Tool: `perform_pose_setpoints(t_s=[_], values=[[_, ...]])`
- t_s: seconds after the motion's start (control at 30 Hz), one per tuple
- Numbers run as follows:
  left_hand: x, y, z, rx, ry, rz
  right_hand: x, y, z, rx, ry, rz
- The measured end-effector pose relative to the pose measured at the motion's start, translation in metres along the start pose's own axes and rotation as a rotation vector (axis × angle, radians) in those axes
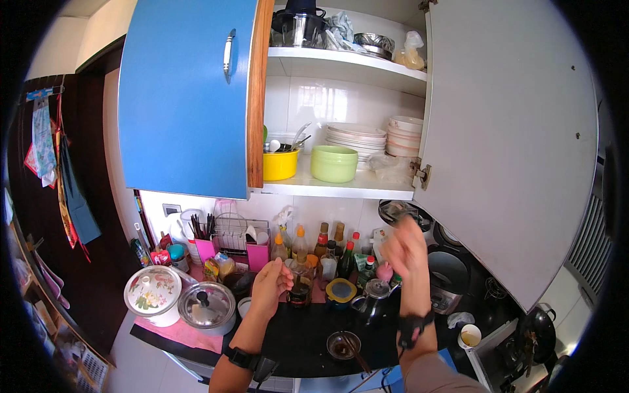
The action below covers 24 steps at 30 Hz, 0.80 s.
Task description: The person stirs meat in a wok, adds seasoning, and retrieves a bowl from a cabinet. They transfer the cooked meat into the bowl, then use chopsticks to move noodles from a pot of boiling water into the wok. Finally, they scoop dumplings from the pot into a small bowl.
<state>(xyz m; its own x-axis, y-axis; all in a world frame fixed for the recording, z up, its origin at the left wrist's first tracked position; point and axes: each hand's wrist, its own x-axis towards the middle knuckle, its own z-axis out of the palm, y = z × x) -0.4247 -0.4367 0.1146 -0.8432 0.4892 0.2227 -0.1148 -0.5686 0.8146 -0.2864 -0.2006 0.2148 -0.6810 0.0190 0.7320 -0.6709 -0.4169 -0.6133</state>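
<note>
My left hand (272, 288) is raised above the counter with its fingers loosely curled, and I see nothing in it. Just beside its fingertips stands a glass bottle of dark liquid (300, 292). My right hand (407, 248) is up below the cabinet, near the lower edge of the open cabinet door (506, 123). Its fingers are bent and blurred, so what they hold, if anything, is unclear. Between my forearms are a steel kettle (376, 299), a yellow-lidded jar (340, 291) and a small bowl of dark sauce (339, 348) with chopsticks (357, 352) across it.
Inside the cabinet are a pale green bowl (334, 164), a yellow container (280, 165) and stacked plates (355, 137). Two lidded pots (152, 297) stand at left. Several sauce bottles (347, 260) line the wall. At right are a rice cooker (446, 280), a cup (469, 337) and a wok (538, 339).
</note>
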Motion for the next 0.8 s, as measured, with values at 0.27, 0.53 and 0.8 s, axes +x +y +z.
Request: perform_pose_setpoints(t_s=[0.27,0.53,0.8], values=[[-0.003,-0.004,-0.014,-0.021,0.056,0.012,0.258,-0.030,-0.084,-2.260,0.466,-0.216],[-0.025,0.007,-0.061,0.033,0.280,0.110,0.308,-0.075,-0.176,-2.355,0.725,0.442],[-0.019,0.011,-0.051,0.045,0.256,0.074,0.321,-0.095,-0.210,-2.477,0.708,0.166]])
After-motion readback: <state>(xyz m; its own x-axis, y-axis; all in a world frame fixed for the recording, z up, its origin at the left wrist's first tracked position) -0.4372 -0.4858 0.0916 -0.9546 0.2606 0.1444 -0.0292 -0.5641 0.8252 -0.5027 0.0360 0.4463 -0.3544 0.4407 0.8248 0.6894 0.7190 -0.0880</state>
